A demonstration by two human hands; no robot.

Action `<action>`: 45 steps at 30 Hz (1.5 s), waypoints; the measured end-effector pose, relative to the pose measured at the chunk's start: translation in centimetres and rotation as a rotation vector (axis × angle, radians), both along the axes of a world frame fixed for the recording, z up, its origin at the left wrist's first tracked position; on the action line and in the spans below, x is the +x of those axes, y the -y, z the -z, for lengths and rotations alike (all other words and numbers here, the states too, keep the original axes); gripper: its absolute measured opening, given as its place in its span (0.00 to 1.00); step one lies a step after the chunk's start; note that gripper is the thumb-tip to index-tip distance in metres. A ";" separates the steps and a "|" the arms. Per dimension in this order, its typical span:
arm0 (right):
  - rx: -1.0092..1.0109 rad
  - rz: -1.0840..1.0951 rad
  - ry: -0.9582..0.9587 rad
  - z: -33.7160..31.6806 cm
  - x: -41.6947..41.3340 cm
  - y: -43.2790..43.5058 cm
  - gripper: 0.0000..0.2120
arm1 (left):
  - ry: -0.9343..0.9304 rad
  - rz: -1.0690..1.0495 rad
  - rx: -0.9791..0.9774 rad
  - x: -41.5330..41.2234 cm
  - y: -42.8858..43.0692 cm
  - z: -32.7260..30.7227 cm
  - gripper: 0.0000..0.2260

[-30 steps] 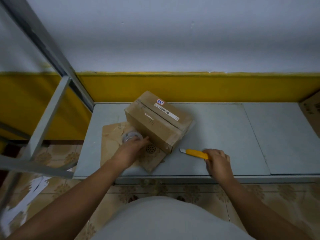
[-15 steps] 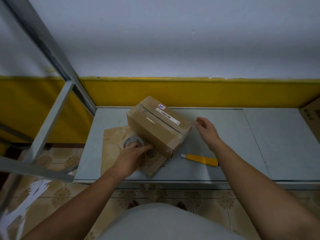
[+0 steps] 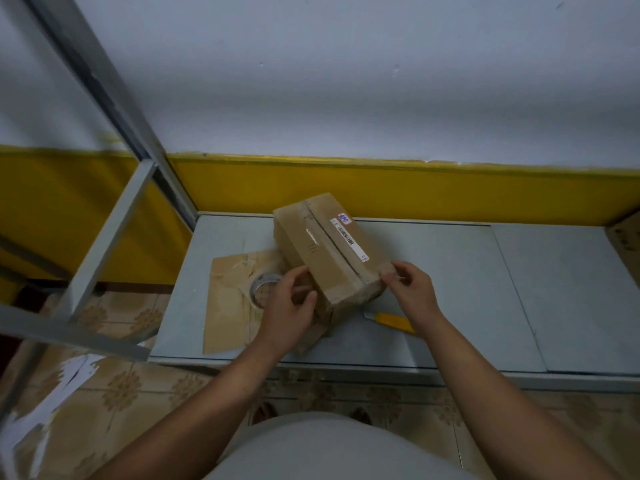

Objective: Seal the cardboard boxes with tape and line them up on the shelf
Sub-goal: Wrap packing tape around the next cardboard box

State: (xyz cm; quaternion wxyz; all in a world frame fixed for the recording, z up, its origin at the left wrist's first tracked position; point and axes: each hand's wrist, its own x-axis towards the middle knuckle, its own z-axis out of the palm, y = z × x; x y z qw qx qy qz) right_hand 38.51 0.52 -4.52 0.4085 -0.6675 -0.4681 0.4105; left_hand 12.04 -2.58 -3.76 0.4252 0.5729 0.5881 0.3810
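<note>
Step in hand: sealing. The cardboard box [image 3: 329, 251] sits mid-frame on the shelf [image 3: 450, 289]. The left hand [image 3: 291, 306] grasps its near edge; the right hand [image 3: 412, 289] pinches its near corner. Next, probably: fetch the tape roll [image 3: 265, 287], just left.

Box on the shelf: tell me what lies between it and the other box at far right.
Only the yellow cutter, on the shelf by the near right corner of the box, below the right hand. Nothing else visible lies before the other box.

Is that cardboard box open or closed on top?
Closed: the cardboard box has its top flaps lying flat, meeting at a dark seam down the middle. Whether it is fully sealed, I cannot tell.
</note>
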 end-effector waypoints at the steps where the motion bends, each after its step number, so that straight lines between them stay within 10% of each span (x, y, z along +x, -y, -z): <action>1: 0.013 0.033 -0.014 -0.3 -0.2 0.8 0.09 | 0.033 0.006 -0.018 0.1 0.0 -0.3 0.22; 45: 0.066 -0.026 0.163 1.9 -2.5 5.7 0.16 | -0.203 -0.027 -0.008 -1.1 -0.2 1.6 0.16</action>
